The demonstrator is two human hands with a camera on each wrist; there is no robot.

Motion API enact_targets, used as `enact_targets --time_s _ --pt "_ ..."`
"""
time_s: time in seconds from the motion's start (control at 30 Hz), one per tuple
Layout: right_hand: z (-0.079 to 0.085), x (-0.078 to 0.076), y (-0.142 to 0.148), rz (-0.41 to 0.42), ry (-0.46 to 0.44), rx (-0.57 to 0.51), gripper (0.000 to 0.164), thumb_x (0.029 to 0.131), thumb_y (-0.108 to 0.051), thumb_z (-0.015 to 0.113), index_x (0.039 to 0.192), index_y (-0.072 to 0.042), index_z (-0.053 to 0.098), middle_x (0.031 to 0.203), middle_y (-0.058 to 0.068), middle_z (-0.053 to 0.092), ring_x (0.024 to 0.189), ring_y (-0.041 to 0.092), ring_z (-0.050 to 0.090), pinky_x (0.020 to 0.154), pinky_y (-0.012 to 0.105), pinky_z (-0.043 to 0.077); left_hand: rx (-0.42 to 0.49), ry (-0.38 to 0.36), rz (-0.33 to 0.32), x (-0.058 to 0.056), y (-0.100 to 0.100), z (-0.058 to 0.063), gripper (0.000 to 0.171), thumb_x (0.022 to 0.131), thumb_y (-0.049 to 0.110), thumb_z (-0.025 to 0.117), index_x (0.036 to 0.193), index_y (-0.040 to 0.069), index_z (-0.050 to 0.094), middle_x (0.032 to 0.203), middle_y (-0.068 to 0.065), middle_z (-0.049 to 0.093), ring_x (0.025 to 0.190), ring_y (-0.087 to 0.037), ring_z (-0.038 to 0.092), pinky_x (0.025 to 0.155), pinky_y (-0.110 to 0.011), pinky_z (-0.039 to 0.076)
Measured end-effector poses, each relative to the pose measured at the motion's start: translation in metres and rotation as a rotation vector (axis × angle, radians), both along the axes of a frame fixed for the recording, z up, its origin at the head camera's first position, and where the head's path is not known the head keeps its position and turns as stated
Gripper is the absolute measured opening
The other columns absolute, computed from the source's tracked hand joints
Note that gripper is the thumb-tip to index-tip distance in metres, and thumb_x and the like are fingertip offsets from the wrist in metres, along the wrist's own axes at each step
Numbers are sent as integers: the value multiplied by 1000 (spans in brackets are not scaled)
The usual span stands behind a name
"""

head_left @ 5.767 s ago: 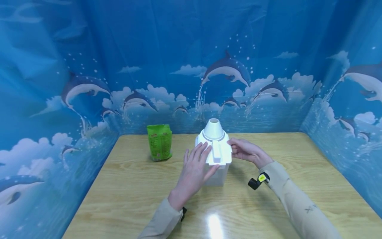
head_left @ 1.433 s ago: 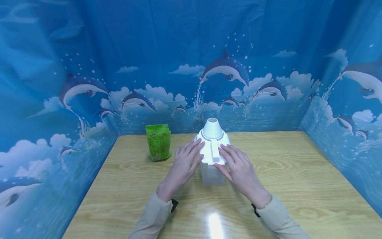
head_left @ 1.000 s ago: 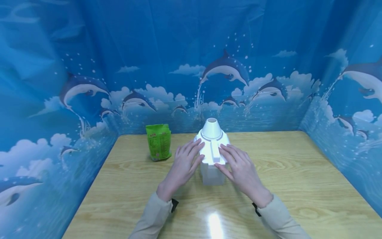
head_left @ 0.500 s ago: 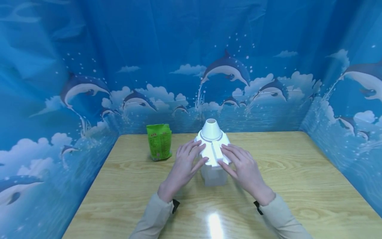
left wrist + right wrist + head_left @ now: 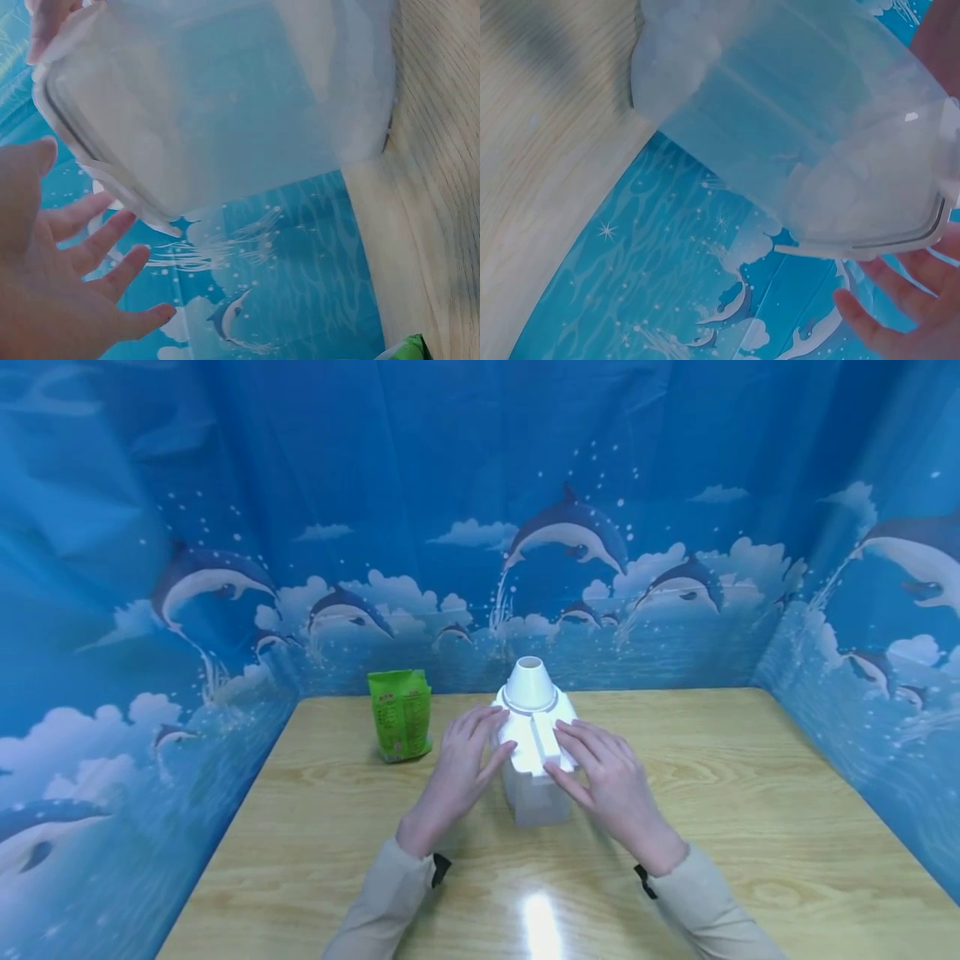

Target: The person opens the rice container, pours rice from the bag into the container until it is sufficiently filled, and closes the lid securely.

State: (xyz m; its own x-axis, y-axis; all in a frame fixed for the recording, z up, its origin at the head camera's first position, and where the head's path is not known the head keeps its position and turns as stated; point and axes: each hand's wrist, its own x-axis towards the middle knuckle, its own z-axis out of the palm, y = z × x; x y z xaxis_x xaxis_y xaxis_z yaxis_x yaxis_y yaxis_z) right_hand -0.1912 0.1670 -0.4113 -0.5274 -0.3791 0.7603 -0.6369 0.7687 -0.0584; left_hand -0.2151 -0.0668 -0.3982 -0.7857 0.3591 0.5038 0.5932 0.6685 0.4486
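Observation:
A translucent plastic storage container [image 5: 542, 800] stands upright at the table's middle, also large in both wrist views. Its white lid [image 5: 521, 749] carries a cone-shaped spout [image 5: 529, 687] and a raised bar. My left hand [image 5: 459, 768] is at the lid's left edge with fingers loosely spread; in the left wrist view they look extended beside the rim, and contact is hard to tell. On the lid's right half, beside the bar, lie the fingertips of my right hand [image 5: 611, 785], thumb near the front corner. Neither hand is curled round anything.
A green printed bag [image 5: 402, 716] stands on the wooden table [image 5: 330, 827] to the container's left. Behind and along the sides hangs a blue curtain [image 5: 420, 460] with dolphins and clouds.
Earlier the right hand was at the lid's right edge; it has moved onto the lid's front. The container has turned slightly. In the last half second the left fingers shifted a little leftward.

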Motion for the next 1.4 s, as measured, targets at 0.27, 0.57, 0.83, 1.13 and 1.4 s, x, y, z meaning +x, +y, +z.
enact_targets --time_s 0.27,0.57,0.83,1.13,1.4 --pt "-3 4 -4 -53 1 -12 67 104 -60 40 125 -3 69 127 15 69 116 37 65 90 60 54 -41 -101 36 -18 0 -2 59 108 42 45 155 7 39 160 -11 39 148 -35 34 122 -58 21" --pt "-1 6 -6 -72 -14 -26 66 103 -60 41 123 -4 70 126 14 70 115 36 65 90 60 52 -53 -132 40 -20 -2 -2 56 108 43 43 154 11 41 157 -11 44 147 -33 35 123 -56 19" --pt "2 5 -3 -68 -18 12 64 104 -56 41 125 -2 68 126 16 69 115 38 65 92 62 52 -85 -137 80 -14 0 -2 60 107 47 45 153 10 42 153 -14 48 144 -34 39 122 -56 24" --pt "5 5 10 -61 -50 63 58 102 -47 41 130 -2 65 129 16 68 118 38 63 99 64 46 -132 -100 138 1 2 2 61 105 49 48 152 10 44 151 -13 50 141 -32 44 120 -58 26" --pt "8 7 15 -30 -77 20 57 98 -40 51 142 -5 56 129 18 67 115 38 65 97 63 48 -111 -66 140 0 3 3 59 105 48 48 150 9 46 149 -13 52 139 -32 46 118 -59 29"
